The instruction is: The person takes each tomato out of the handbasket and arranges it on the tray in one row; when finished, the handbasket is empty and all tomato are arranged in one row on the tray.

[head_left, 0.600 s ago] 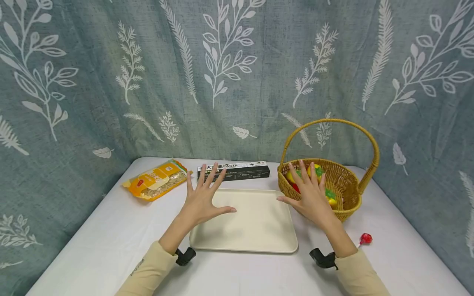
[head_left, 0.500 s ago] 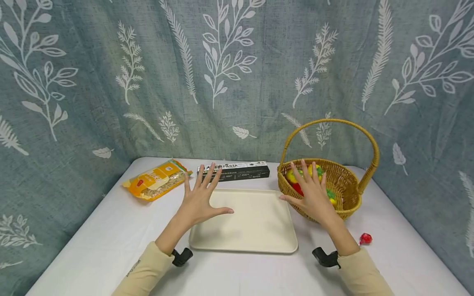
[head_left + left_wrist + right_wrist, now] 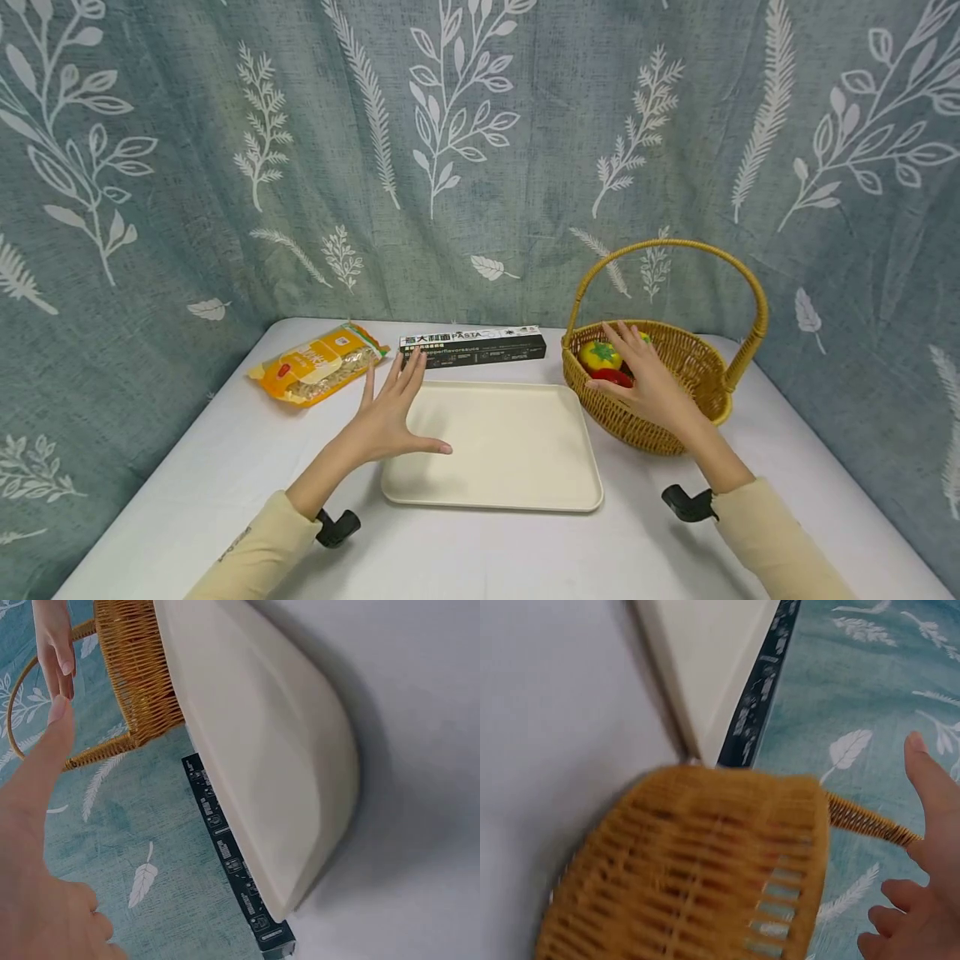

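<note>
In the head view my left hand (image 3: pixel 386 425) hovers, fingers spread and holding nothing, over the left side of a cream rectangular tray (image 3: pixel 498 446). My right hand (image 3: pixel 652 392), also with extended fingers, is above a woven basket (image 3: pixel 637 429) with a tall arched handle. Inside the basket lie a yellow rounded thing with a green top (image 3: pixel 600 356) and a red one (image 3: pixel 613 377); the hand hides part of the contents. The left wrist view has the thumb (image 3: pixel 45 772) pointing away beside the tray. In the right wrist view, the basket's woven side (image 3: pixel 690 870) fills the foreground.
A black and white pasta box (image 3: pixel 480 350) lies behind the tray. To its left is an orange food bag (image 3: pixel 318 367) with a see-through window. A patterned curtain (image 3: pixel 480 167) hangs behind the white-covered table (image 3: pixel 480 554).
My left hand has drawn back down and left. My right hand has shifted right over the basket and turned more sideways. The red-wrapped lollipop is now hidden behind the right forearm.
</note>
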`<state>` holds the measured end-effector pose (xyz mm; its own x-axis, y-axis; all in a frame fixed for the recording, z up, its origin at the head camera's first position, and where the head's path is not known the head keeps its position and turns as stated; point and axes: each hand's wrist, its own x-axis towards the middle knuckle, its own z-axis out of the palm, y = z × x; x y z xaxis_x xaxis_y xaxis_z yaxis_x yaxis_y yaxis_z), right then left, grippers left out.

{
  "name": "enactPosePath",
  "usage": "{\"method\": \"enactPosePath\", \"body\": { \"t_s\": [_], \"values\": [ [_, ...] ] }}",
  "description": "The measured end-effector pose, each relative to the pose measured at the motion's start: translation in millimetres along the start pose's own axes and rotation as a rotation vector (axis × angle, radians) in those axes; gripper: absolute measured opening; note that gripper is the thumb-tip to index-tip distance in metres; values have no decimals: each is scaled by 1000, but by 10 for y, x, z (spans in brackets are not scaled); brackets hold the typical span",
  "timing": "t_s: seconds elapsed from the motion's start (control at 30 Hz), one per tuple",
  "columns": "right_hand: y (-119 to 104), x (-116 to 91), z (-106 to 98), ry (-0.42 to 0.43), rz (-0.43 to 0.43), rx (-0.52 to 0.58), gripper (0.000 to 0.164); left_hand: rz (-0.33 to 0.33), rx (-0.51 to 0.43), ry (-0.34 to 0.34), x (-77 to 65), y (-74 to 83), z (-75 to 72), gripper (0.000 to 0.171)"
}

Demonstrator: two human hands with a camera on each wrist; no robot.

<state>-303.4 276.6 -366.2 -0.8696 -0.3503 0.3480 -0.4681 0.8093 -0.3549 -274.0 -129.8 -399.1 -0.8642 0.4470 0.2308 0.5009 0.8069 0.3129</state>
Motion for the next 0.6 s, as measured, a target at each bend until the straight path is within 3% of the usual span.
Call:
{"method": "enactPosePath", "body": {
  "t_s": [0.17,0.47,0.6],
  "values": [
    [76,31,-115,-85,29,12,90,-1,-129,-101,-76,-124,8,133],
    [279,73,-260,-243,32,25,89,1,-281,-306,-141,-416,13,133],
    [362,104,-289,-305,23,44,88,-29,-370,-389,-134,-526,2,130]
  ]
}}
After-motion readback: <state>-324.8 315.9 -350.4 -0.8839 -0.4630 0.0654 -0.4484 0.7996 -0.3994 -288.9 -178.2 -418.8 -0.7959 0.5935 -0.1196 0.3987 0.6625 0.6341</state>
